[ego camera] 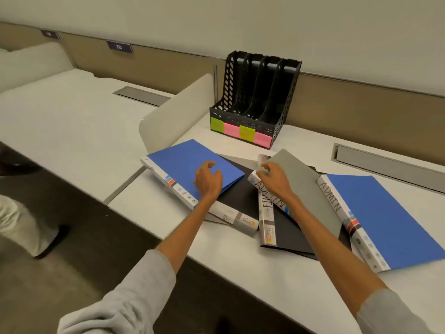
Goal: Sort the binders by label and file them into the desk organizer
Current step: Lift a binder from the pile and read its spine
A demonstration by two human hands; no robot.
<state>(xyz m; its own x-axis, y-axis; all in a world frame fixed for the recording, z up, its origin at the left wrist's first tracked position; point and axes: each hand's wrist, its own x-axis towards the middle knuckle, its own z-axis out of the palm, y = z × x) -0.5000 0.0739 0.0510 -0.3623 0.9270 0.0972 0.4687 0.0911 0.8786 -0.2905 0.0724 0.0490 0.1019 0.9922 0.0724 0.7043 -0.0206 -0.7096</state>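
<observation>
Several binders lie spread on the white desk (240, 273). My left hand (207, 179) hovers with loosely curled fingers over a blue binder (183, 162) at the left, which lies on a black binder (238, 196). My right hand (272, 173) grips the top end of a grey binder (303, 184) whose spine reads ADMIN; the binder is tilted up. A black binder (286, 235) with a spine starting FIN lies under it. A second blue ADMIN binder (385, 220) lies at the right. The black desk organizer (255, 104) stands behind, its slots empty, with green and pink notes on its front.
A white curved divider panel (175, 116) stands left of the organizer. A tan partition wall runs along the back of the desk. A cable slot (385, 162) is set into the desk at the right. Someone's leg and shoe (29, 232) show at the far left on the floor.
</observation>
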